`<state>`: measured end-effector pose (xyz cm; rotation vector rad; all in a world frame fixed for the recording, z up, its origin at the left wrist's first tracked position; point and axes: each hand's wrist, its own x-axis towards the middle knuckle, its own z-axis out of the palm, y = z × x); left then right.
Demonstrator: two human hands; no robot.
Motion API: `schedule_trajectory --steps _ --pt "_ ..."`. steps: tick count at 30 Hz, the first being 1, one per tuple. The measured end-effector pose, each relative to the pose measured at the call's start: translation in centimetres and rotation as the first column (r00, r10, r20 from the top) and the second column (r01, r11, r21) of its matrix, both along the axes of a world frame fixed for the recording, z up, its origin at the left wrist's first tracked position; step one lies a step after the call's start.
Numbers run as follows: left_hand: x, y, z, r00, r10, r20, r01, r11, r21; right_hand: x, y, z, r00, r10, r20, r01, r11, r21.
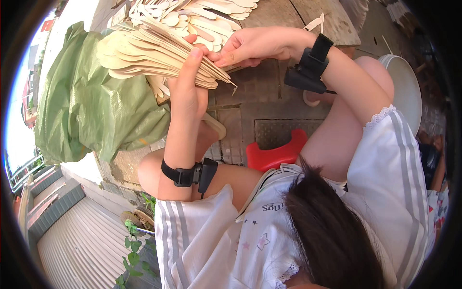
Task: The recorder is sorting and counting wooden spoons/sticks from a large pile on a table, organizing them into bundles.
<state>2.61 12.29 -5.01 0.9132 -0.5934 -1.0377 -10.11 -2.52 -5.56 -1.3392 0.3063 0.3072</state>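
A thick fanned bundle of flat wooden spoons (144, 50) is gripped in my left hand (189, 79), its thumb lying across the handles. The rounded ends point left, and the narrow ends stick out to the right of the hand. My right hand (262, 45) is closed, thumb and fingertips pinched together beside the bundle's handles and close to my left fingers. Whatever lies between those fingertips is hidden. Behind both hands, a loose pile of wooden spoons (204, 24) covers part of a wooden table (276, 21).
A green woven sack (86, 96) bulges at the left, against the table. Small wooden pieces (315, 23) lie near the table's right end. Between my legs stands a red plastic stool (279, 150). A white round basin (408, 89) is at the right.
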Motion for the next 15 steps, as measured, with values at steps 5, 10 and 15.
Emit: schedule_trajectory --steps 5,10,15 --pt "0.1 -0.2 0.2 0.995 0.089 -0.034 -0.087 0.995 0.056 0.5 -2.0 -2.3 0.919 -0.179 0.352 0.395 0.4 -0.827" --pt "0.0 0.0 0.9 0.978 0.111 -0.179 -0.097 0.992 0.084 0.3 -0.7 -2.8 0.958 -0.215 0.192 0.225 0.139 -0.964" --pt "0.6 0.0 0.6 0.983 0.08 -0.165 -0.074 0.996 0.043 -0.2 -3.0 -2.3 0.965 -0.211 0.154 0.21 0.277 -0.938"
